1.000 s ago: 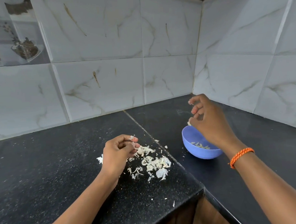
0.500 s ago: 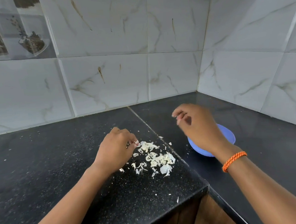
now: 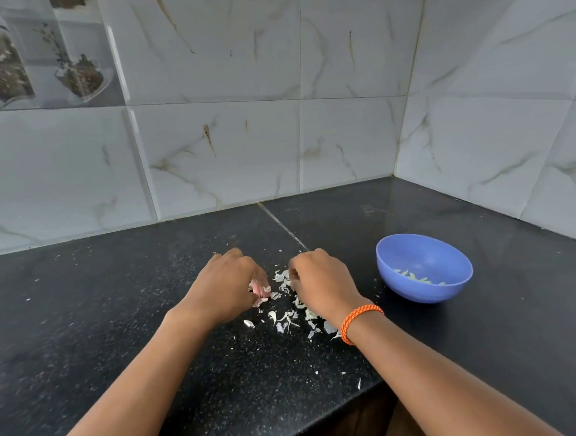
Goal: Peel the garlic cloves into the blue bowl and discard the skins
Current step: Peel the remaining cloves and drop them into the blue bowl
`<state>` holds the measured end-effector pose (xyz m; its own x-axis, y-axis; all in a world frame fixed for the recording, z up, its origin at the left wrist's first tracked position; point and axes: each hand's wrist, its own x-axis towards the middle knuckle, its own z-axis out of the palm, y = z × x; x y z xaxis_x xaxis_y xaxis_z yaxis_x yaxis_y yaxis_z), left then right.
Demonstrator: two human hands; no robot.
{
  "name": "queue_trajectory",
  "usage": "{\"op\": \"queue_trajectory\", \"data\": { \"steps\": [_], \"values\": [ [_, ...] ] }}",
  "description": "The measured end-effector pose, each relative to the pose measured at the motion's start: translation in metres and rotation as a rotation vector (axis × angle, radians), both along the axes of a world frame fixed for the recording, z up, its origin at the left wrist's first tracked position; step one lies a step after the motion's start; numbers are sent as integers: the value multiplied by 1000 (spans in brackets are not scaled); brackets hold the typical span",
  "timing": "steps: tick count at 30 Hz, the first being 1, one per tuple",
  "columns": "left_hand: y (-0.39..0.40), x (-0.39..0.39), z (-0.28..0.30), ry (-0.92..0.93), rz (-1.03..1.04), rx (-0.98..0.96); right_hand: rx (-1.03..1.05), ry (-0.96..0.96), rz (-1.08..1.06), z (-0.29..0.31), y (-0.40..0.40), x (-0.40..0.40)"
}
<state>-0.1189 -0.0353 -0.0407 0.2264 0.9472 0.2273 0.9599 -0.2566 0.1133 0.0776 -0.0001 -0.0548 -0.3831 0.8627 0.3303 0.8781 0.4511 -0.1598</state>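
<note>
Progress: partway. Several peeled cloves (image 3: 418, 277) lying in the bowl (image 3: 424, 266), which stands on the counter (image 3: 84, 331) to the right of both hands, apart from them. Skins (image 3: 286, 315) not yet discarded: scattered loose on the counter between and under the hands, a few flecks nearer the front edge.

Left hand (image 3: 226, 285): low over the skins, fingers (image 3: 259, 288) curled together; pinkish piece at the tips, possibly an unpeeled clove, not sure. Right hand (image 3: 321, 283): knuckles up over the skins, fingers curled under and hidden; whether clamped on anything, cannot tell. Orange band (image 3: 360, 321) on the right wrist.

Left to do, by judgement: any remaining cloves to peel and drop in the bowl, then skins to gather and throw away. Count of unpeeled cloves not visible.

Room and edges: front counter edge near the forearms, with an inside corner step below the right arm; stray skins close to that edge liable to fall. Tiled walls behind and right, well clear of the hands. Seam in the counter running between hands and back wall. Open counter to the left.
</note>
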Motion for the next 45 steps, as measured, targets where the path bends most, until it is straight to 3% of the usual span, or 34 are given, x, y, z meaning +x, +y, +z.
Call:
{"op": "queue_trajectory", "data": {
  "steps": [5,13,19,33,41,45],
  "values": [
    [2,-1,-4,-56,-2,25,-40,33,36,6,0,-1],
    [6,0,-4,-329,-59,47,-44,364,146,22,8,31],
    [8,5,-3,-566,-92,44,-101,423,164,20,-2,44],
    [9,6,-5,-656,-98,11,-58,352,139,13,-7,42],
    [12,-1,-5,-855,-87,-52,-260,758,283,10,-17,14],
    [9,0,-4,-977,-109,-92,-320,866,286,10,-17,15]
  ]
}}
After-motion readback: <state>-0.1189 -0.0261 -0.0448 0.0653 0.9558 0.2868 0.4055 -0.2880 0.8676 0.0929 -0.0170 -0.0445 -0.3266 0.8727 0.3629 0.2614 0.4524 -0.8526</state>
